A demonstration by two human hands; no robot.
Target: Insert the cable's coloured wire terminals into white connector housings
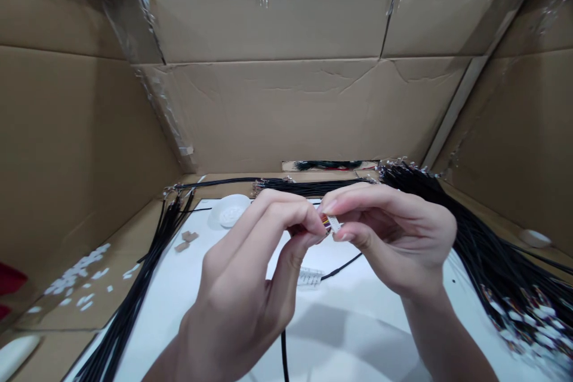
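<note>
My left hand (250, 274) and my right hand (394, 239) meet over the white table (188, 292), fingertips pinched together. Between them sits a small white connector (333, 224) with coloured wire ends entering it. The left fingers pinch the coloured wires; the right thumb and forefinger pinch the connector. A black cable (283, 352) hangs down below my left hand. Another white connector (310, 277) with a black cable lies on the table just beneath the hands.
Cardboard walls (286, 113) enclose the workspace. A bundle of black cables (134, 298) lies at the left, another across the back (313, 186), a large pile at the right (501, 262). A white dish (231, 211) and small white pieces (76, 280) sit at the left.
</note>
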